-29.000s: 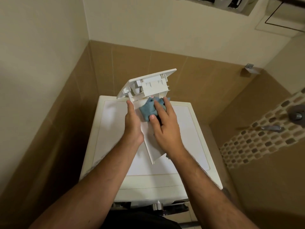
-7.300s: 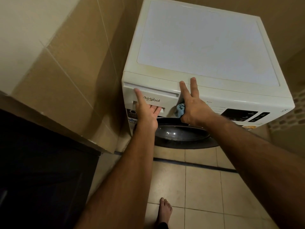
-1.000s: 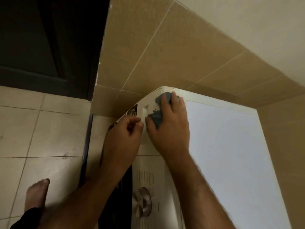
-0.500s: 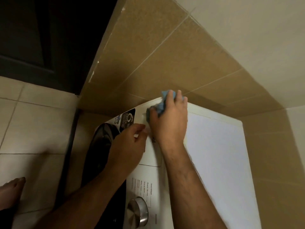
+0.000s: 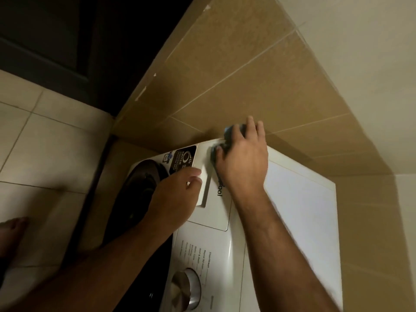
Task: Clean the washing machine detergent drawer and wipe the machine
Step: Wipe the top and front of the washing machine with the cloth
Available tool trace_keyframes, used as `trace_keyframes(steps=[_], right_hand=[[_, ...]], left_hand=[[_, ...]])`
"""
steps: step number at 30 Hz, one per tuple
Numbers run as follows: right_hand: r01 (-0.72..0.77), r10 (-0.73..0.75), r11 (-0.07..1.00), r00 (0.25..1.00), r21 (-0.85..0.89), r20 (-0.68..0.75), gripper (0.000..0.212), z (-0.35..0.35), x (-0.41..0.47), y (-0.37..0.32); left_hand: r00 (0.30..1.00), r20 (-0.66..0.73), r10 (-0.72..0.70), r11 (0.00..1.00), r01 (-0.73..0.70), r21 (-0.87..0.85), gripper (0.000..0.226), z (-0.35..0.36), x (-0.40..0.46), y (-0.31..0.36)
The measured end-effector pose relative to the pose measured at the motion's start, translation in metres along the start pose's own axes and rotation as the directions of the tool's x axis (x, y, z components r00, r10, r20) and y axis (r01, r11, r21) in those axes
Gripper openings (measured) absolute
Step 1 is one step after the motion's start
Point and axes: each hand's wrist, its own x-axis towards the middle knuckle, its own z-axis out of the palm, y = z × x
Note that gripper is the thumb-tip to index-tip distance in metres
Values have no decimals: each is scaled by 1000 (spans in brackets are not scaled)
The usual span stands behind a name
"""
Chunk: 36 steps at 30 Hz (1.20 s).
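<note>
The right hand [image 5: 242,158] had its fingers [image 5: 251,124] curled over a blue cloth [image 5: 229,134], pressing it against the top corner of the detergent drawer [image 5: 212,206]. The left hand [image 5: 177,194] pinched the drawer's recessed handle with bent fingers. Below sat the white washing machine [image 5: 299,212], its silver dial [image 5: 186,289] and dark door [image 5: 139,188].

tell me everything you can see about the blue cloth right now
The small blue cloth is soft, bunched fabric, mostly hidden under the right hand, whose fingers press it against the top front corner of the white washing machine, just above the white detergent drawer front. Only crumpled edges show: one beyond the fingers near the brown wall tiles, one by the thumb. Whether it is wet cannot be told.
</note>
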Motion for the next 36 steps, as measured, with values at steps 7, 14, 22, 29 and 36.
trace_keyframes(steps=[7,14,22,29,36], right_hand=[[518,-424,817,838,-254,344,35,8,-48,-23],[402,-342,860,911,-315,230,46,-11,-23,-7],[512,-220,735,800,-444,559,60,36,21,-62],[550,-301,779,748,-300,591,72,39,-50,-60],[456,-256,783,856,-424,448,65,19,-45,-53]], left_hand=[[997,9,-80,997,80,5,31,-6,-1,-15],[991,-13,-137,989,136,-63,29,-16,7,-28],[984,-54,-167,977,159,-141,23,-18,17,-27],[971,-86,-221,955,198,-222,41,-23,18,-42],[977,-54,-204,959,189,-211,37,-23,13,-32]])
